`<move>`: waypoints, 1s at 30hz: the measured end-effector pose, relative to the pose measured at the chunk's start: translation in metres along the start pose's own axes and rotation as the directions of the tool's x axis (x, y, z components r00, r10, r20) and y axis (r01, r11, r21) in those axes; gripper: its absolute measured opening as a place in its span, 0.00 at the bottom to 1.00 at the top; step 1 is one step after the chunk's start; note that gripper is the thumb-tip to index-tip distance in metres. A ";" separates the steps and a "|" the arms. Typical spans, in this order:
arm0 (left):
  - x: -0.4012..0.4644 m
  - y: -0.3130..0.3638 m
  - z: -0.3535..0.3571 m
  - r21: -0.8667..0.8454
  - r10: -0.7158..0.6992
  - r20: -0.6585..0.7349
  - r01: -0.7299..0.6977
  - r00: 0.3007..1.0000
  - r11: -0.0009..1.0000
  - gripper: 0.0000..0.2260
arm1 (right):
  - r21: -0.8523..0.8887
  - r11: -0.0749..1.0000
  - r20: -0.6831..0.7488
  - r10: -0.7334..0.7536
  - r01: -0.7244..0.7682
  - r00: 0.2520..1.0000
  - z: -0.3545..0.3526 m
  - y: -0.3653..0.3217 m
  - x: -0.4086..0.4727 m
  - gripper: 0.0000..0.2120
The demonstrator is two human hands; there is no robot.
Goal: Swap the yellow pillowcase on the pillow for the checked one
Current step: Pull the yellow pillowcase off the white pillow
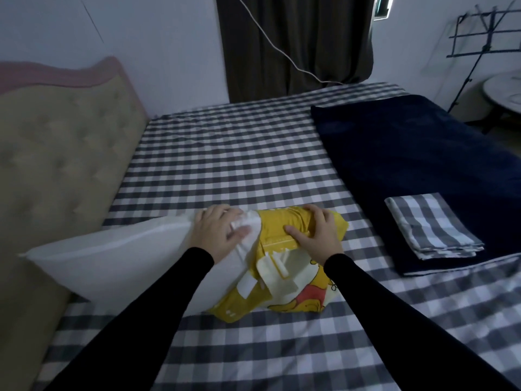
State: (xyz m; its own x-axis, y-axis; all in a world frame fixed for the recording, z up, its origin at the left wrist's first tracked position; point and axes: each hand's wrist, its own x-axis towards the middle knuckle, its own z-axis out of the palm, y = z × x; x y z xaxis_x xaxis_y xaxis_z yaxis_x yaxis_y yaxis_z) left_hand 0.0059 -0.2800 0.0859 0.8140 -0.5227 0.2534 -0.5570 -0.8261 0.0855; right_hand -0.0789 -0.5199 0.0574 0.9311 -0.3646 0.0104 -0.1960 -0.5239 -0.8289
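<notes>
A white pillow (118, 258) lies on the checked bed, most of it bare. The yellow cartoon-print pillowcase (284, 283) is bunched up over the pillow's right end. My left hand (217, 230) grips the white pillow at the edge of the case. My right hand (317, 235) grips the bunched yellow fabric. The checked pillowcase (431, 224) lies folded on a dark blue blanket to the right, apart from both hands.
The dark blue blanket (408, 153) covers the bed's right side. A padded beige headboard (56, 165) stands at the left. A dark curtain (296, 40) and a white cable hang behind the bed. A music stand (479, 40) and round table are at far right.
</notes>
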 end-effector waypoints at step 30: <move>0.014 -0.024 -0.030 -0.128 -0.258 0.380 0.327 0.888 0.936 0.22 | -0.130 0.986 0.164 0.129 -0.109 0.978 -0.046 0.031 0.015 0.21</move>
State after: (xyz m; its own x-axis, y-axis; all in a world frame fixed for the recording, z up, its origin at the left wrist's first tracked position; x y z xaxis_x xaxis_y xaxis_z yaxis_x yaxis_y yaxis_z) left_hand 0.0258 -0.2618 0.1164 0.9294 -0.3307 -0.1637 -0.2760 -0.9174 0.2866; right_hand -0.0847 -0.5773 0.0571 0.9356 -0.2986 -0.1886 -0.3344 -0.5769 -0.7453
